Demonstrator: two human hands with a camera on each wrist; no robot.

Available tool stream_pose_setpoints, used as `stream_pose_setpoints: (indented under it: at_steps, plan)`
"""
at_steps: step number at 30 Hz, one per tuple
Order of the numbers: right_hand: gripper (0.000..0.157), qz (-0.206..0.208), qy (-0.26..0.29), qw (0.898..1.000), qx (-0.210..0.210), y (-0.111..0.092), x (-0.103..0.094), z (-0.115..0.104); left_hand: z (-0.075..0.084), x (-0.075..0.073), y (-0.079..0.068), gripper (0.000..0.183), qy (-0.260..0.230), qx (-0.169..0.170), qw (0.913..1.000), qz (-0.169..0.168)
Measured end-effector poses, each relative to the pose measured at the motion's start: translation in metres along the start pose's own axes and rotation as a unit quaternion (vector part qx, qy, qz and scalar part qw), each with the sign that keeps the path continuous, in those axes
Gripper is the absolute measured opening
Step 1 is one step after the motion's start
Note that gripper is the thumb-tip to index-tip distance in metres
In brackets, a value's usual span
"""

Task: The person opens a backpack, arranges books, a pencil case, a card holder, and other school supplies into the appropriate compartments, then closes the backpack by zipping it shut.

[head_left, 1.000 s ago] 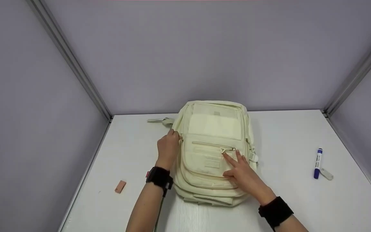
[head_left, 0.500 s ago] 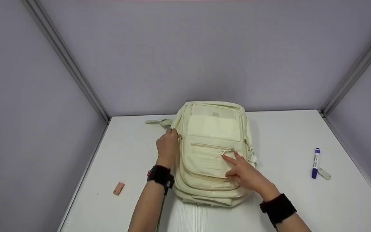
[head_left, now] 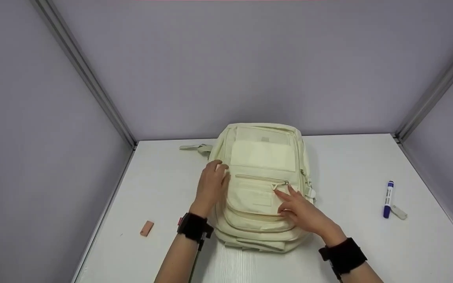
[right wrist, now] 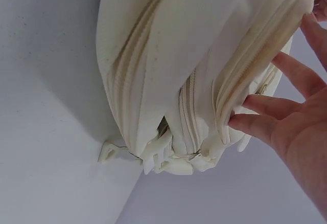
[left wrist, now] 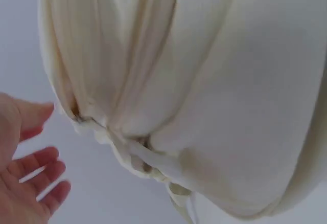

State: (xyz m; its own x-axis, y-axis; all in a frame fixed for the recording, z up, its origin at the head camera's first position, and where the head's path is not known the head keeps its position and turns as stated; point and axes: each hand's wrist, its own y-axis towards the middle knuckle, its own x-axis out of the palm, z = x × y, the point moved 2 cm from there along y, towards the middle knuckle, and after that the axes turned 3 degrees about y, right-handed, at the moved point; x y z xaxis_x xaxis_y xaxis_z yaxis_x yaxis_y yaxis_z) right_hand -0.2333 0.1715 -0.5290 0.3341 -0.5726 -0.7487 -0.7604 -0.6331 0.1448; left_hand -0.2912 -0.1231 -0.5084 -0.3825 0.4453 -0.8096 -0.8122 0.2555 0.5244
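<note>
A cream backpack (head_left: 264,157) lies on its back with its front pockets facing up. My left hand (head_left: 210,186) is over its left edge; in the left wrist view that hand's fingers (left wrist: 43,173) are spread and hold nothing, beside the bag's side. My right hand (head_left: 305,212) rests on the front pocket, its fingertips near the zipper pull (head_left: 275,185) at the right end of a short horizontal zipper (head_left: 256,178). The right wrist view shows those fingers (right wrist: 271,106) fairly straight, touching the pocket's edge, with more zippers (right wrist: 187,101) along the bag's side.
The white table (head_left: 352,169) meets grey walls at the back and sides. An orange-pink block (head_left: 146,228) lies on the left. At the right are a blue-and-white marker (head_left: 388,199) and a small light grey piece (head_left: 399,212). A strap (head_left: 201,148) sticks out at the bag's upper left.
My left hand has let go at the bag's left edge; its fingers have loosened and it has shifted slightly right over the bag. My right hand has stayed nearly in place.
</note>
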Motion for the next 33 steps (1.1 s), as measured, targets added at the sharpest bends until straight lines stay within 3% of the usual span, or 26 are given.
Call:
stream_pose_setpoints:
  at_steps: [2, 5, 8, 10, 14, 21, 26, 30, 33]
  plan:
    - [0.008, -0.001, 0.008, 1.000, 0.006, -0.001, -0.001, -0.001, 0.010, 0.000, -0.006, 0.019, -0.035, 0.060, 0.9974, -0.021]
    - [0.009, 0.002, 0.012, 1.000, 0.010, -0.001, -0.002, -0.003, 0.023, 0.003, -0.015, 0.028, -0.082, 0.130, 0.9859, -0.065]
    - [0.009, 0.008, 0.014, 1.000, 0.015, 0.000, -0.002, -0.004, 0.032, 0.008, -0.023, 0.044, -0.105, 0.167, 0.9754, -0.099]
    - [0.020, 0.013, 0.017, 1.000, 0.019, 0.000, -0.002, -0.005, 0.035, 0.011, -0.027, 0.050, -0.107, 0.180, 0.9713, -0.113]
    - [0.033, 0.032, 0.039, 0.998, 0.028, 0.003, -0.006, -0.008, 0.036, 0.015, -0.031, 0.053, -0.089, 0.195, 0.9694, -0.119]
    - [0.028, 0.052, 0.048, 0.997, 0.044, 0.006, -0.011, -0.012, 0.038, 0.011, -0.030, 0.037, -0.047, 0.201, 0.9725, -0.108]
    - [0.023, 0.062, 0.046, 0.997, 0.021, 0.005, -0.011, -0.013, 0.042, 0.006, -0.024, 0.020, -0.074, 0.186, 0.9749, -0.097]
    - [0.043, 0.059, 0.039, 0.997, 0.007, 0.000, -0.011, -0.011, 0.046, 0.003, -0.024, 0.015, -0.072, 0.173, 0.9772, -0.099]
    - [0.043, 0.053, 0.016, 0.998, -0.001, -0.003, -0.011, -0.010, 0.050, 0.000, -0.025, 0.010, -0.054, 0.171, 0.9790, -0.096]
